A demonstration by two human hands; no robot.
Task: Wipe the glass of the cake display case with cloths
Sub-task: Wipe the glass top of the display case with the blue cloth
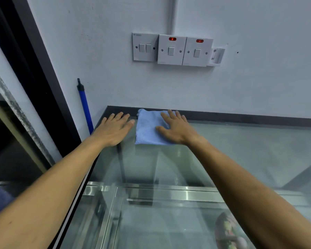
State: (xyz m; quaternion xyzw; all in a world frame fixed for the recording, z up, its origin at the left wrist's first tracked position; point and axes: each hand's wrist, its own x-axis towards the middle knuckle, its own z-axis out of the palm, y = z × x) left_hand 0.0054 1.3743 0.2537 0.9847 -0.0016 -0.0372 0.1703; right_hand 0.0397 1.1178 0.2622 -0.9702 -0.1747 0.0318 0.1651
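The display case's glass top (241, 150) stretches out below me toward the white wall. A light blue folded cloth (147, 128) lies flat on the glass near its far left corner. My right hand (176, 128) presses on the cloth's right part with straight, spread fingers. Just left of the cloth, my left hand (113, 128) rests flat on the bare glass with its fingers straight. Through the glass I see metal rails and a cake (230, 230) at the bottom right.
A blue pole handle (84, 105) leans against the wall left of the case. Three switch plates (172, 49) sit on the wall above. A dark door frame (34, 69) runs along the left. The case's black rear edge (241, 116) meets the wall.
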